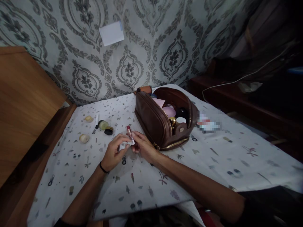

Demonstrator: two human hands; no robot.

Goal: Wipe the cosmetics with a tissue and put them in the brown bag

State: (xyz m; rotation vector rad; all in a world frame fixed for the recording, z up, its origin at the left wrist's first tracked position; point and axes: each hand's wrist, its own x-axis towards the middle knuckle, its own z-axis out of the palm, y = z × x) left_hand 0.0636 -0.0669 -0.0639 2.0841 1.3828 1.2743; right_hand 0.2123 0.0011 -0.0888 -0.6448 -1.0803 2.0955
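Note:
Both my hands meet over a white patterned tablecloth [208, 164]. Between them stands a small lipstick [129, 132] with a dark red tip and a pale base. My left hand [115, 152] grips the pale lower part, and my right hand [142, 145] pinches the tube from the right. Just to the right lies an open brown leather cosmetic bag [153, 121] holding several items, among them a pink round case [169, 111] and a white-lidded jar [181, 120].
To the left of my hands sit small jars and lids [103, 125], with a black lid [108, 130] and two pale caps [84, 138]. A wooden headboard [21, 104] borders the left. A white cable [236, 80] runs along the dark right side.

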